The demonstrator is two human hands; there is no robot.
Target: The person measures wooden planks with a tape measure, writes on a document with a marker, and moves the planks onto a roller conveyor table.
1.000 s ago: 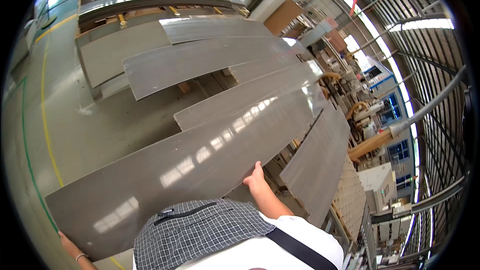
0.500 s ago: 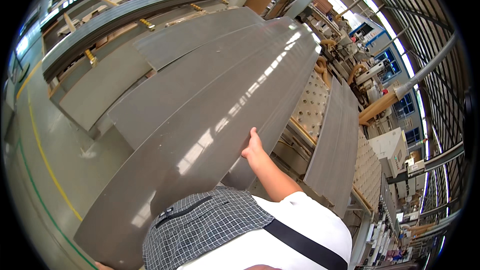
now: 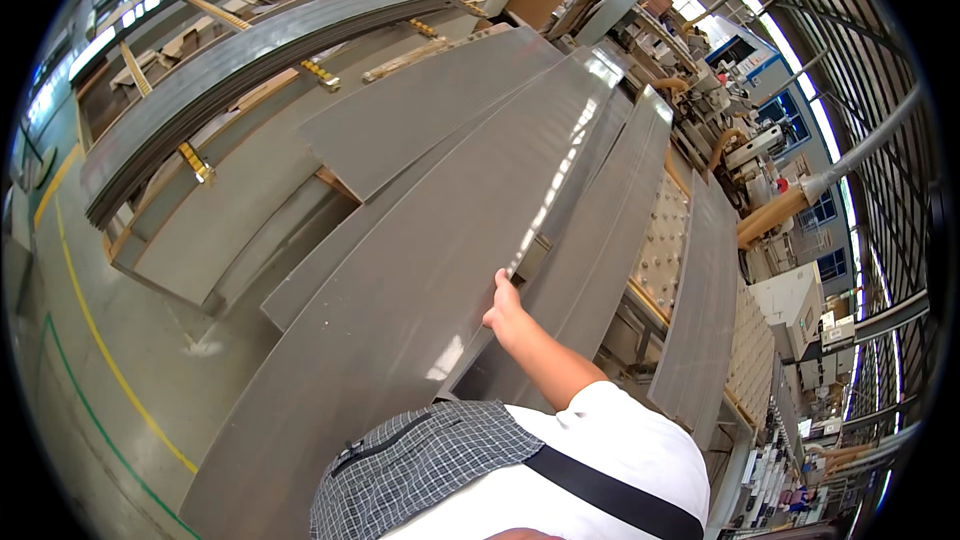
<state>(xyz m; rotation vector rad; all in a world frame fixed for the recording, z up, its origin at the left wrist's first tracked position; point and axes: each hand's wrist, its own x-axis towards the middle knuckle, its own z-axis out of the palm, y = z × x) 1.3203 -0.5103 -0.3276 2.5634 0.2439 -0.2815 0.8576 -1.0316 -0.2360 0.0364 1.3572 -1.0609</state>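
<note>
A long, flat grey board stretches from close to my body toward the far end of the work area, its surface shiny with reflected light. My right hand grips its right edge, thumb on top and the other fingers hidden below. My left hand is out of view. Beneath and to the right of this board lie other long grey boards, with a dark gap showing along the held board's edge. Another grey board lies on its left side, partly covered.
At the far left, a stack of grey boards rests on a frame with yellow rollers. A studded table and more boards stand to the right, near machines and a tan duct. Yellow floor lines run at left.
The held board has shifted left relative to the boards at right, opening a gap along its right edge. My right hand stays on that edge. My left hand has left the lower edge of view.
</note>
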